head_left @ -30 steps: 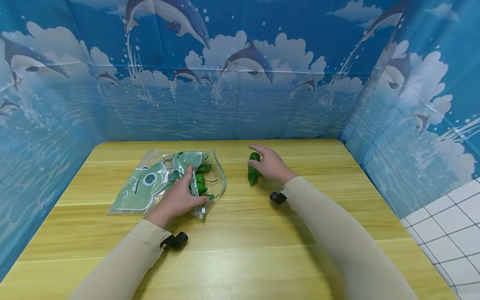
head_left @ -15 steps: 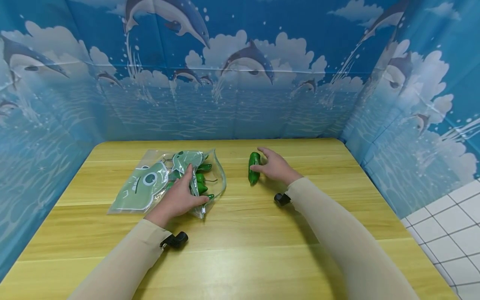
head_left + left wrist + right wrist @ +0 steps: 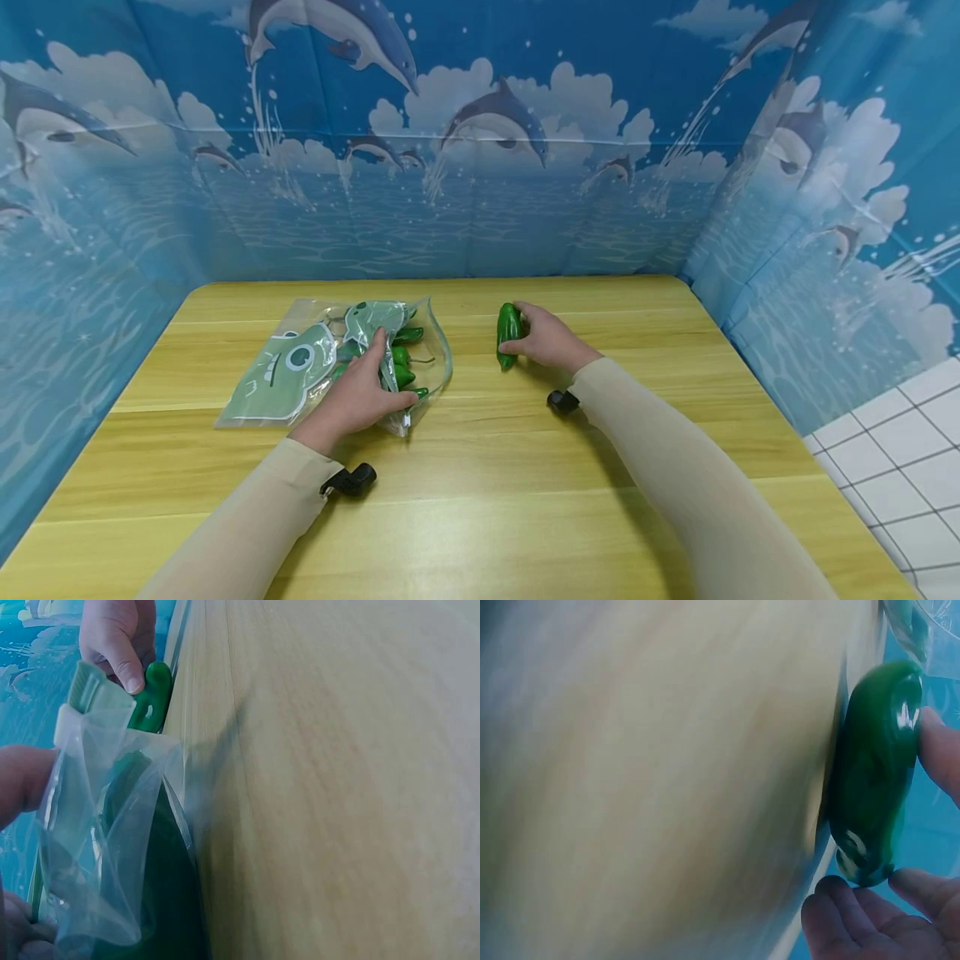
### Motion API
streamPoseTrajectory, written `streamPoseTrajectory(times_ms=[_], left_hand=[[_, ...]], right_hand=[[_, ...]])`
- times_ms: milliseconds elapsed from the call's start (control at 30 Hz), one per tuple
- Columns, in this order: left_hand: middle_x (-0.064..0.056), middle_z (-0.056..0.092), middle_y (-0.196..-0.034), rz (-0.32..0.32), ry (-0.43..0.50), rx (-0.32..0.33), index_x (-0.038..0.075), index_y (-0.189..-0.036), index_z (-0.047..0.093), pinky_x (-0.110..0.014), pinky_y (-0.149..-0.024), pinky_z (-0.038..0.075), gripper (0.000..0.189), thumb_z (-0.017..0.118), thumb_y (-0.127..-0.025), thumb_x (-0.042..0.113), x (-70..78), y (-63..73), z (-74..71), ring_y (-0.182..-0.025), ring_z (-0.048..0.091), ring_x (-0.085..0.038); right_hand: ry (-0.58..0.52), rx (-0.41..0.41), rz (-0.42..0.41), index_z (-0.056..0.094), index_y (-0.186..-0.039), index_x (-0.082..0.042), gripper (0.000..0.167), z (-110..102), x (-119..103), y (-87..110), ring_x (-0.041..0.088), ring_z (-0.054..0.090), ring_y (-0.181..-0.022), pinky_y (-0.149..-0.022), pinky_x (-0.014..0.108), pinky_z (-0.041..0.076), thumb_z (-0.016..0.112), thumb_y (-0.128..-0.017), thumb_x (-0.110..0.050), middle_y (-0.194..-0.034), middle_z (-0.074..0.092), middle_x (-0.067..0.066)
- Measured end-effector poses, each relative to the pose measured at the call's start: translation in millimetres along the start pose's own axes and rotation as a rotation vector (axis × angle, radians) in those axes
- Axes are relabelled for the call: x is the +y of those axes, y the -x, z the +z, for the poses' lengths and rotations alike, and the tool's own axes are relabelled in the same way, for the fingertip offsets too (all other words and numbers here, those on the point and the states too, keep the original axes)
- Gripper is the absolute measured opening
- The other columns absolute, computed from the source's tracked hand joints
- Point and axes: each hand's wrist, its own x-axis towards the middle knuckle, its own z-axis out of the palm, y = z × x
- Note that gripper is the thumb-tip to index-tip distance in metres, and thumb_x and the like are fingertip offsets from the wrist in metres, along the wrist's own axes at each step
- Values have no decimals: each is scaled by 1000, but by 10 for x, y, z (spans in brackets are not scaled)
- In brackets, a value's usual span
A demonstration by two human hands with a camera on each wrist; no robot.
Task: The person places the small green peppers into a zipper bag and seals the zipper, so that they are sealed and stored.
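Note:
My left hand (image 3: 358, 395) rests on a clear zip bag (image 3: 444, 342) with a green cartoon print, its thumb and forefinger spread beside the mouth. Several green peppers (image 3: 401, 357) lie inside, partly covered by the print and the hand. In the left wrist view, the bag's clear plastic (image 3: 97, 840) stands up close to the camera. To the right of the bag, my right hand (image 3: 551, 339) grips a glossy dark green pepper (image 3: 507, 329) lying on the table. The right wrist view has the thumb against this pepper (image 3: 877, 765) on one side and the fingertips at its lower end.
The light wooden table (image 3: 480, 500) ends at the back and sides against a blue curtain (image 3: 472, 225) printed with dolphins. White floor tiles (image 3: 900, 442) show beyond its right edge. A black wrist camera (image 3: 352, 480) is on the left sleeve, another (image 3: 562, 402) on the right.
The right hand drew back to the right off the pepper, then brought its thumb and fingers in against it. The left hand and the bag have stayed still.

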Motion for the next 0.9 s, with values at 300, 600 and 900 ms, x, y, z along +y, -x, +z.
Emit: streamPoseTrajectory(times_ms=[300,600,900], left_hand=[[-13,9,-178,-1,1,-1,15,-170,-8,-71,-123,26,124,80,-89,47,3,-3,-1,-160,8,-54],[-13,9,-178,-2,0,-6,16,-170,-8,-72,-124,25,124,80,-89,48,2,-2,-2,-159,7,-55],[-14,9,-178,-7,-4,-4,16,-170,-9,-71,-124,24,124,80,-89,48,-2,-2,0,-159,7,-55]], right_hand=[[48,-19,-14,18,-170,-14,97,46,-32,-18,37,57,-136,-106,52,55,78,-96,-31,-162,44,19],[163,-35,-31,26,-168,-12,86,76,-15,-54,35,57,-134,-110,53,50,75,-99,-28,-161,46,18],[207,-74,-64,41,-163,-15,68,82,-16,-33,32,58,-131,-110,52,49,70,-102,-25,-155,53,15]])
